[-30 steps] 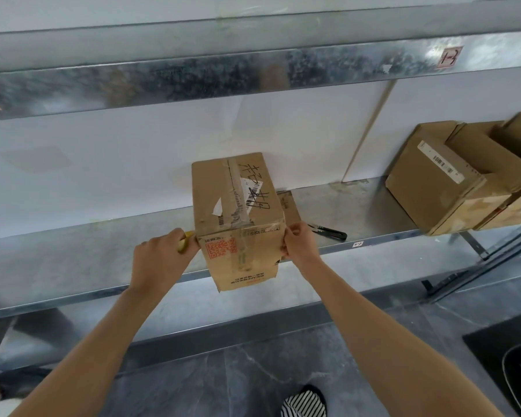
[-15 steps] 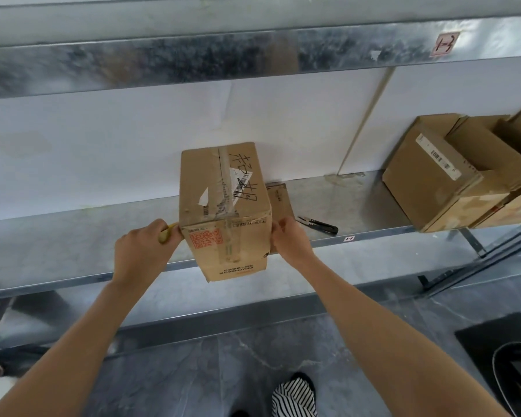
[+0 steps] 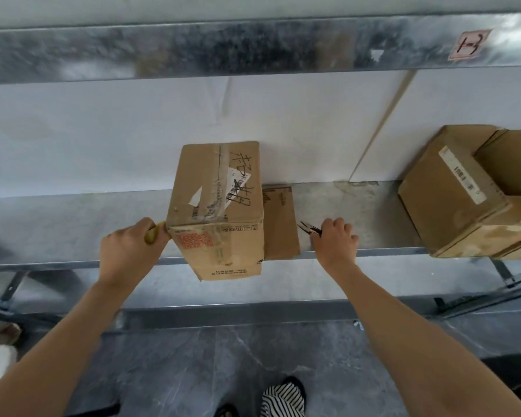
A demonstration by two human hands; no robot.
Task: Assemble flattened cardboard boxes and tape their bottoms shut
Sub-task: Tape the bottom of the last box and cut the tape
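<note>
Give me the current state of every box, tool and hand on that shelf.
Taped box: assembled, seam taped, overhanging the shelf edge.
Flat cardboard: lying flat, right of the taped box.
Black tool: on the shelf, under the right hand's fingers.
Boxes at right: assembled, resting tilted.
Left hand: at the box's left corner, gripping something yellow.
Right hand: off the box, closing on the tool.
</note>
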